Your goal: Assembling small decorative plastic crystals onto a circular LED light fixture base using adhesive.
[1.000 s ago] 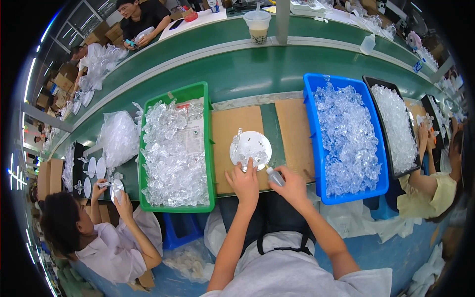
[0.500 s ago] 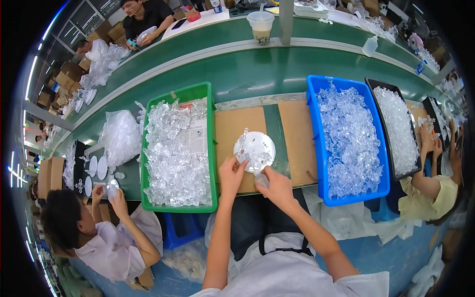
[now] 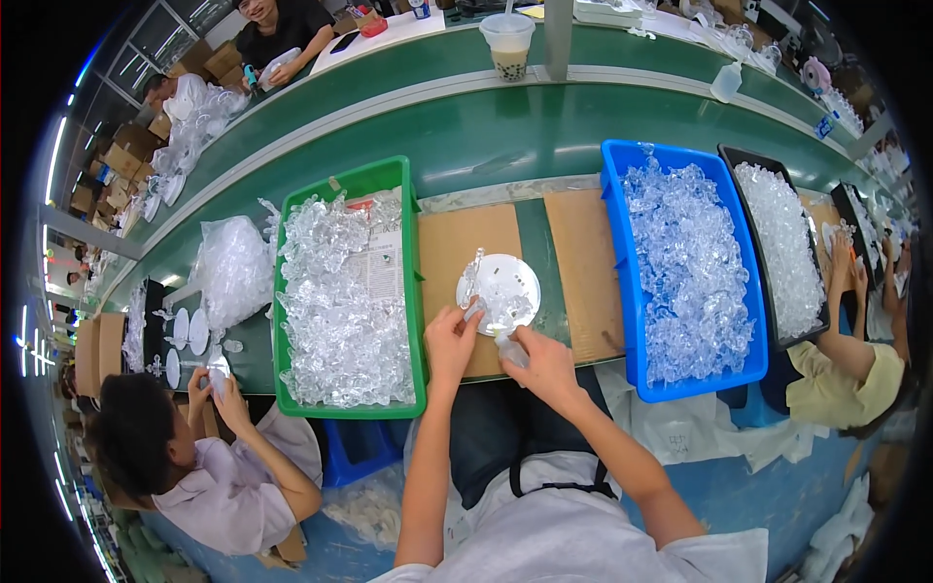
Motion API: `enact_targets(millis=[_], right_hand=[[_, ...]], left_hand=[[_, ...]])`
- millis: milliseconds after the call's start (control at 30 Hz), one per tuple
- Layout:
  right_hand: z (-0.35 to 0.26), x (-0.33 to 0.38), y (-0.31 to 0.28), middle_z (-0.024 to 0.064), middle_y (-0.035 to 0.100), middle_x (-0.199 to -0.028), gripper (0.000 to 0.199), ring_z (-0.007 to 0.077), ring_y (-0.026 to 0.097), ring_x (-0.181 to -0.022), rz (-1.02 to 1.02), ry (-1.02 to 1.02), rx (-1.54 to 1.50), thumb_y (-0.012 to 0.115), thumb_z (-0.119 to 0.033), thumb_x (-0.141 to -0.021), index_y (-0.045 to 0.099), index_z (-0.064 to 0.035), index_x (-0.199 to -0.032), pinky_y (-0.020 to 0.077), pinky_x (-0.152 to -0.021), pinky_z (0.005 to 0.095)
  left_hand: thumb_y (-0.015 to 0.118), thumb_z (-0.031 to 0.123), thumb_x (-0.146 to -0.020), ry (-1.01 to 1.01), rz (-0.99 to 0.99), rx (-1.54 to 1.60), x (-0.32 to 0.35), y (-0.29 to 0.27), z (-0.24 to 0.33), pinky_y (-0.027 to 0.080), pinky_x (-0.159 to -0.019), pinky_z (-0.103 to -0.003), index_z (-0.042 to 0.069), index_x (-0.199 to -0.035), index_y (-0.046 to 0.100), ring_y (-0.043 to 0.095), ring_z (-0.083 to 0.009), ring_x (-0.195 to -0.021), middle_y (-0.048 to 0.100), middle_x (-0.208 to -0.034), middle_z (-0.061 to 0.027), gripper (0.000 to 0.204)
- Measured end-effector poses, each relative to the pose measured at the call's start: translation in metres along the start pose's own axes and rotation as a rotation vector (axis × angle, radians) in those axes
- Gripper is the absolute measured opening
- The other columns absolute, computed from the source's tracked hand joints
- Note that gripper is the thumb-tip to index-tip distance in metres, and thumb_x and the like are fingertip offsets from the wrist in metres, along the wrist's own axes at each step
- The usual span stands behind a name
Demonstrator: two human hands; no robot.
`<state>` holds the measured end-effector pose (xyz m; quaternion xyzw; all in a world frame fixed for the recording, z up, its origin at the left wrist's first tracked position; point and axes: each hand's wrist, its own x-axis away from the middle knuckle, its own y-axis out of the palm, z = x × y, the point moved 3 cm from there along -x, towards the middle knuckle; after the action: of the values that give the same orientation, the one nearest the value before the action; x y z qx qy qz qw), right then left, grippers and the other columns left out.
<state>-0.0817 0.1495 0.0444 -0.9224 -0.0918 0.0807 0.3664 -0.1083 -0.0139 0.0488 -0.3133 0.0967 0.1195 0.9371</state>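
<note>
Translucent plastic, the bottle (image 3: pixel 512 354) should feel light, squeezable and best gripped round its body, where your right hand (image 3: pixel 548 365) holds it at the near rim of the white disc (image 3: pixel 518 272), while your left hand (image 3: pixel 450 343) pinches a small clear piece (image 3: pixel 474 310) at the disc's near-left rim, the disc lying just beyond both hands.

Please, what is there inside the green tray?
The green tray holds a heap of clear pieces, with part of a printed sheet showing toward its upper right. What lies under the heap is covered and cannot be seen.
</note>
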Motion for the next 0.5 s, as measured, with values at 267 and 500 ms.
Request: enact_targets(millis=[267,500], right_hand=[[-0.009,0.0,0.009,0.012,0.065,-0.084,0.031,0.0342,0.062,-0.075,-0.044,0.032,-0.004,0.066,-0.03,-0.072,0.056,-0.0088,-0.093,0.048,-0.062,0.0436],[-0.009,0.001,0.01,0.0125,0.065,-0.083,0.034,0.034,0.062,-0.075,-0.054,0.07,0.027,0.066,-0.03,-0.072,0.055,-0.0096,-0.096,0.0481,-0.062,0.044]], left_hand=[[0.07,0.013,-0.076,0.03,0.001,0.0,0.002,-0.001,0.001,0.035,-0.046,-0.032,0.009,-0.103,0.069,0.044,-0.0173,-0.047,0.045,-0.058,-0.0097,0.027],[0.071,0.013,-0.075,0.048,0.018,-0.013,0.003,0.001,0.001,0.034,-0.045,-0.032,0.009,-0.101,0.069,0.044,-0.0177,-0.046,0.044,-0.056,-0.0092,0.027]])
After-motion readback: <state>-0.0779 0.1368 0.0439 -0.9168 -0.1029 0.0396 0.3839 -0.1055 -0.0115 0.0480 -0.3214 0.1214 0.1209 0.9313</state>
